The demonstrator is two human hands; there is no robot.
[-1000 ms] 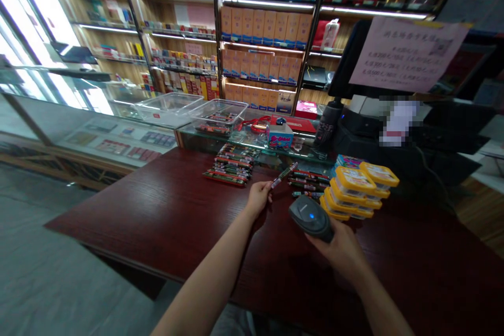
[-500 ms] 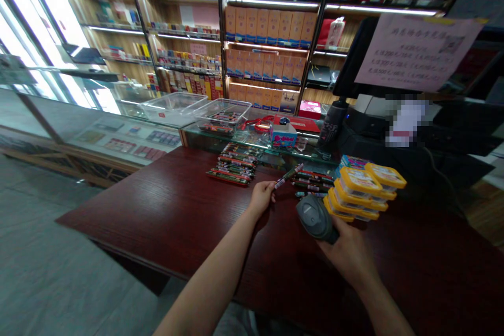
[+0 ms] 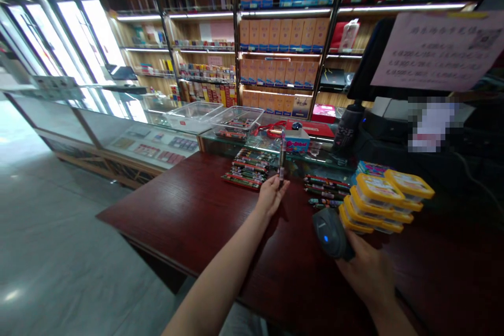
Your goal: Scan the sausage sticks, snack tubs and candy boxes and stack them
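My left hand (image 3: 271,195) pinches the lower end of a slim dark stick-shaped packet (image 3: 282,160), which points up and away over the desk. In my right hand (image 3: 368,268) is a grey barcode scanner (image 3: 331,233); a blue light glows on its top, and its head is aimed toward the left. Left of the held packet lies a stack of similar sticks (image 3: 249,169). More sticks (image 3: 326,185) lie to its right, just beyond the scanner. Yellow-lidded tubs (image 3: 380,189) are piled close behind my right hand.
The dark red wooden desk (image 3: 189,194) meets a glass counter with clear plastic bins (image 3: 197,115) and a small blue-pink box (image 3: 297,140). A black bottle (image 3: 348,126) and a monitor with a pink paper sign (image 3: 437,52) stand right. Shelves of boxes (image 3: 281,34) fill the back.
The slim packet has swung from slanting right to nearly upright in my left hand. A blue light now shows on the scanner. The whole view has shifted, moving the scene rightward.
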